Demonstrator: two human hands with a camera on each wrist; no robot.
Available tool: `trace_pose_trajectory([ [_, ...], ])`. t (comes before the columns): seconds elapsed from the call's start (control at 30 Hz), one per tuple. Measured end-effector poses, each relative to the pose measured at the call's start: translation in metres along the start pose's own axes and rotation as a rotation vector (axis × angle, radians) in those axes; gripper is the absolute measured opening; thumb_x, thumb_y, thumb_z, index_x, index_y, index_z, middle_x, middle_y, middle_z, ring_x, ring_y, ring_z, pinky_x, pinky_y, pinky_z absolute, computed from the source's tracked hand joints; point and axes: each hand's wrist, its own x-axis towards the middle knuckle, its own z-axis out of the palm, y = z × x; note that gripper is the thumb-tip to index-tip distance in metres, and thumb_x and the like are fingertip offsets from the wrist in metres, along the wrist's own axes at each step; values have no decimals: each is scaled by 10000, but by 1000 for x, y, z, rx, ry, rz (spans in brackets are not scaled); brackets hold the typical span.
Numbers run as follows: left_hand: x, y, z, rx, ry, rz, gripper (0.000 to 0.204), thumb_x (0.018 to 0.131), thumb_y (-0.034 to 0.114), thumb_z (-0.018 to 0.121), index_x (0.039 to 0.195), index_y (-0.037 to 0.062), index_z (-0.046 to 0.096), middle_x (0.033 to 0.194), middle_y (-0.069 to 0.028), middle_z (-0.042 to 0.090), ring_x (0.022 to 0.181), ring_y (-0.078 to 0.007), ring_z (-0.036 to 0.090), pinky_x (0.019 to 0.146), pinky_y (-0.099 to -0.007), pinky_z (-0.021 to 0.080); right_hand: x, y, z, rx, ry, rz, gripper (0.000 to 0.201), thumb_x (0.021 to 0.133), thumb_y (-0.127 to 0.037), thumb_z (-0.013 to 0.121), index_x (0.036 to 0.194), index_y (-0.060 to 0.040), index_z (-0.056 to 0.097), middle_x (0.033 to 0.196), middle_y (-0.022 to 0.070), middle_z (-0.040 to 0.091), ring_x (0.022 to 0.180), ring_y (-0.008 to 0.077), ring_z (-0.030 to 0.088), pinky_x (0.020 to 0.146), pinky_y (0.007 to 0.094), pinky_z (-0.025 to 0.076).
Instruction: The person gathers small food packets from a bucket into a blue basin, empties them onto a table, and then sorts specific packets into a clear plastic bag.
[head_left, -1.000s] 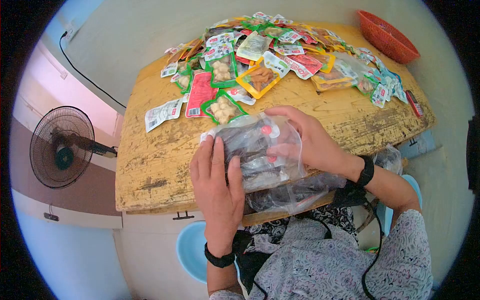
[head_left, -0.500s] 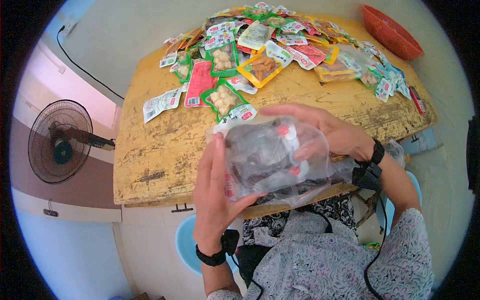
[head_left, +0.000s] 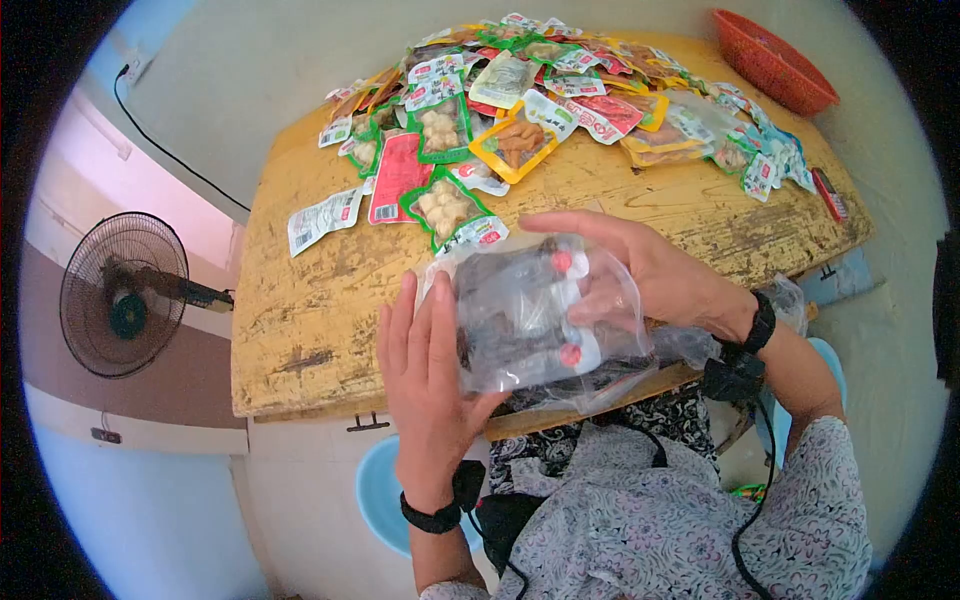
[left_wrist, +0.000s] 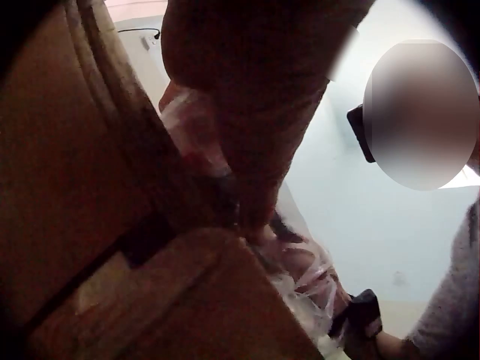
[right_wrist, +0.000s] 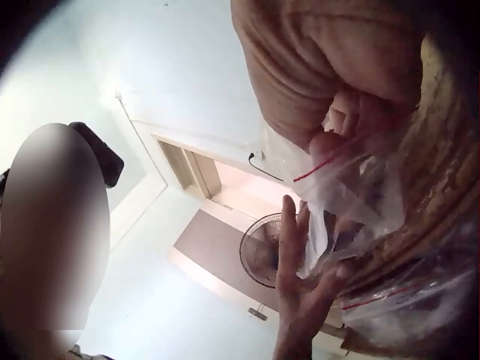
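Observation:
A clear zip bag (head_left: 615,330) with dark packets (head_left: 505,315) inside is held between both hands above the table's front edge. White and red labels show through the plastic. My left hand (head_left: 425,365) lies along the bag's left side with straight fingers, its thumb low at the front corner. At the bag's right end, my right hand (head_left: 655,270) grips with its fingers over the far side and its thumb over the packets, seen through the plastic. In the right wrist view, the bag's red zip line (right_wrist: 330,165) runs beside the curled right fingers.
On the worn yellow wooden table (head_left: 300,320) lies a large heap of food packets (head_left: 510,85). A red basket (head_left: 775,62) and a small red object (head_left: 829,195) are at the right. More plastic bags (head_left: 690,345) lie at the front edge. A fan (head_left: 125,295) stands left, a blue basin (head_left: 385,495) below.
The bag has tilted up off the table and shifted slightly right and toward the body. My left hand has moved from the bag's top face to its left side.

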Motion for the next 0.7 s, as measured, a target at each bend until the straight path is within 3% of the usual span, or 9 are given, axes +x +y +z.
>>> trace_pose_trajectory([
  [0.07, 1, 7, -3, 136, -27, 11, 1056, 609, 258, 880, 1528, 83, 391, 1543, -121, 449, 1473, -365, 339, 1192, -583, 225, 0, -2, 1, 31, -46, 13, 845, 814, -135, 810, 1542, -118, 382, 1266, 94, 595, 580, 82, 563, 455, 228, 471],
  [0.17, 5, 19, -14, 214, -205, 8, 1012, 613, 250, 859, 1510, 85, 420, 1565, -93, 423, 1496, -347, 302, 1205, -597, 197, 5, 0, -1, -1, -85, -15, 857, 806, -149, 814, 1544, -116, 379, 1255, 105, 598, 603, 95, 580, 454, 236, 483],
  [0.33, 6, 35, -14, 192, -287, -10, 991, 615, 225, 841, 1507, 92, 428, 1573, -121, 409, 1493, -359, 305, 1216, -584, 188, 9, 9, -1, -47, -126, -37, 906, 758, -176, 839, 1538, -93, 386, 1235, 129, 605, 596, 102, 592, 446, 251, 488],
  [0.4, 10, 45, -13, 195, -292, -4, 946, 641, 226, 827, 1494, 81, 443, 1555, -146, 430, 1479, -356, 333, 1218, -568, 199, 26, 48, -7, -339, -58, -431, 876, 788, -201, 832, 1530, -67, 386, 1336, 117, 562, 708, 110, 630, 529, 237, 528],
  [0.5, 12, 49, -1, 236, -269, 43, 897, 653, 216, 805, 1470, 56, 468, 1533, -147, 458, 1464, -346, 360, 1215, -566, 214, 11, 16, -5, -122, -136, -133, 842, 808, -244, 833, 1507, -48, 407, 1388, 131, 530, 821, 153, 677, 585, 245, 564],
  [0.53, 13, 47, 4, 239, -250, 48, 839, 678, 216, 770, 1448, 37, 487, 1512, -143, 484, 1448, -338, 385, 1211, -564, 230, 14, 26, -6, -134, -133, -150, 832, 812, -248, 831, 1503, -52, 413, 1386, 134, 527, 821, 155, 680, 576, 248, 564],
  [0.6, 10, 42, 6, 227, -256, 52, 877, 668, 215, 795, 1471, 61, 475, 1538, -129, 458, 1463, -303, 373, 1212, -563, 216, 16, 25, -5, -198, -104, -281, 735, 876, -267, 783, 1493, -74, 435, 1236, 124, 617, 704, 127, 672, 533, 242, 542],
  [0.7, 9, 40, 7, 240, -253, 63, 849, 685, 220, 797, 1467, 88, 496, 1545, -110, 457, 1460, -282, 385, 1213, -553, 216, 4, 8, -5, 40, -73, -19, 527, 959, -198, 667, 1439, -55, 503, 849, 88, 702, 505, 103, 608, 449, 256, 489],
])
